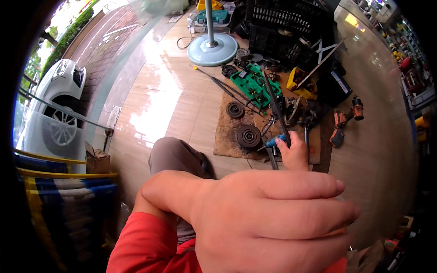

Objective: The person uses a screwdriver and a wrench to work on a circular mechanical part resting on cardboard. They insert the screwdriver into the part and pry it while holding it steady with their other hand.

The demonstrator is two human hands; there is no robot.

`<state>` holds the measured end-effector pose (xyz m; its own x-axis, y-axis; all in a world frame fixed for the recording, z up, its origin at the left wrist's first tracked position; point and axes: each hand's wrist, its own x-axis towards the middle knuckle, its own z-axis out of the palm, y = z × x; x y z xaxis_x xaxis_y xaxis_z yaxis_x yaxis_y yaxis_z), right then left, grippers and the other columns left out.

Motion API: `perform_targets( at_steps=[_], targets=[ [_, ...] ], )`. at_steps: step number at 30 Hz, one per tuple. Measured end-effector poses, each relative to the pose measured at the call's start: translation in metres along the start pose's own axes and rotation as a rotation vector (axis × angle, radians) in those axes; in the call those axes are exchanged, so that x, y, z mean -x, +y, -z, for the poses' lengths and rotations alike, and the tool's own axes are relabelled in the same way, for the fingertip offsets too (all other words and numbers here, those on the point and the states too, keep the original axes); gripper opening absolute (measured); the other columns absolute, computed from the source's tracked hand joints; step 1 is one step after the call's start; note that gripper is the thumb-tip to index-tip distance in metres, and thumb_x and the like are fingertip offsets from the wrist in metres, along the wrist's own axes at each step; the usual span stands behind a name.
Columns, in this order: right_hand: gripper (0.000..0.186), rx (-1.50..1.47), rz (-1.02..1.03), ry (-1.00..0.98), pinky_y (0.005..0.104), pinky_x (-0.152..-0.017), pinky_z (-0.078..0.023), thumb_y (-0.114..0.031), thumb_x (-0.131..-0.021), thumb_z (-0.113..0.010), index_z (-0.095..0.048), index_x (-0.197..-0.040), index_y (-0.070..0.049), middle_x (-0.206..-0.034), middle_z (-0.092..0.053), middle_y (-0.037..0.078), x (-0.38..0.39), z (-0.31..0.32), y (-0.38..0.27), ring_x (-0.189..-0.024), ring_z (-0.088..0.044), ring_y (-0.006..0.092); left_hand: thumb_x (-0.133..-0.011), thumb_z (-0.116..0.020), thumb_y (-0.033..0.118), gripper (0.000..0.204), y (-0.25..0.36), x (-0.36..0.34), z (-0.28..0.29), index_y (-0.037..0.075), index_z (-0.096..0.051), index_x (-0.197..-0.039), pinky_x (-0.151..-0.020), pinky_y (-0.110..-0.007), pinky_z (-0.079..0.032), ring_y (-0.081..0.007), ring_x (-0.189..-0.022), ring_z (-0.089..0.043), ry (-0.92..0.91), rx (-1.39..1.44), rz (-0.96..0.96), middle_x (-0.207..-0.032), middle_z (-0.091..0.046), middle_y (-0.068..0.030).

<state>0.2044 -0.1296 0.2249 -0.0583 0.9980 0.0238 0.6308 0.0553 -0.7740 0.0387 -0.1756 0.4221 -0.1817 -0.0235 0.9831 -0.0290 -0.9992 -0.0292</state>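
Observation:
Very near the camera, my left hand (273, 214) stretches across the lower middle, back of the hand up and fingers extended to the right. Nothing shows in it, though its palm is hidden. Farther off, my right hand (295, 154) grips a long, thin dark bar (274, 98) that rises up and away from the fist. A blue-handled tool (276, 140) with a thin shaft shows beside the right thumb; I cannot tell whether the hand touches it. Just left of it, a round, dark grooved pulley (249, 137) lies on stained cardboard (223, 144), with a smaller round part (235, 109) beyond.
A green tool case (255, 84), a yellow container (302, 84) and loose metal parts crowd the cardboard's far side. Black crates (287, 41) stand behind. An orange cordless drill (357, 109) lies right. A stand's round base (212, 49) is far, a white car (59, 109) outside left.

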Motion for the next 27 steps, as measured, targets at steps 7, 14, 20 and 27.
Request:
perform_targets(
  at_steps=[7, 14, 20, 27],
  targets=[
    [0.027, -0.050, -0.013, -0.015, 0.0393, -0.066, -0.052, -0.021, -0.088, -0.073, -0.063, -0.100, 0.000, -0.077, -0.069, 0.016, -0.001, 0.002, 0.005, -0.072, -0.069, 0.0303, -0.086, -0.069, 0.009, 0.008, 0.018, -0.018, 0.039, 0.002, -0.069, -0.082, -0.074, -0.038, -0.060, -0.0283, -0.080, -0.071, -0.229, 0.057, 0.210, -0.085, -0.071, -0.0127],
    [0.027, -0.104, 0.041, 0.003, 0.0421, -0.067, -0.052, -0.022, -0.088, -0.072, -0.062, -0.097, 0.001, -0.079, -0.069, 0.019, 0.000, 0.001, 0.004, -0.074, -0.068, 0.0355, -0.085, -0.071, 0.002, 0.009, 0.039, -0.016, 0.052, 0.010, -0.068, -0.083, -0.078, -0.024, -0.054, -0.0175, -0.082, -0.068, -0.316, -0.066, 0.275, -0.089, -0.071, 0.0001],
    [0.026, -0.094, -0.025, 0.001, 0.0409, -0.065, -0.052, -0.021, -0.088, -0.072, -0.063, -0.100, 0.001, -0.077, -0.068, 0.017, 0.004, 0.002, 0.007, -0.071, -0.068, 0.0325, -0.089, -0.065, 0.003, 0.011, 0.035, -0.030, 0.048, 0.009, -0.067, -0.080, -0.070, -0.030, -0.057, -0.0181, -0.075, -0.069, -0.522, -0.072, 0.413, -0.089, -0.072, -0.0063],
    [0.024, -0.073, 0.027, -0.003, 0.0320, -0.060, -0.049, -0.020, -0.090, -0.072, -0.063, -0.101, 0.000, -0.074, -0.065, 0.007, 0.003, -0.001, 0.006, -0.063, -0.059, 0.0142, -0.076, -0.068, 0.001, 0.007, -0.011, -0.002, 0.009, -0.004, -0.062, -0.075, -0.064, -0.041, -0.059, -0.0309, -0.071, -0.068, -0.065, 0.209, -0.129, -0.080, -0.067, -0.0166]
  ],
)
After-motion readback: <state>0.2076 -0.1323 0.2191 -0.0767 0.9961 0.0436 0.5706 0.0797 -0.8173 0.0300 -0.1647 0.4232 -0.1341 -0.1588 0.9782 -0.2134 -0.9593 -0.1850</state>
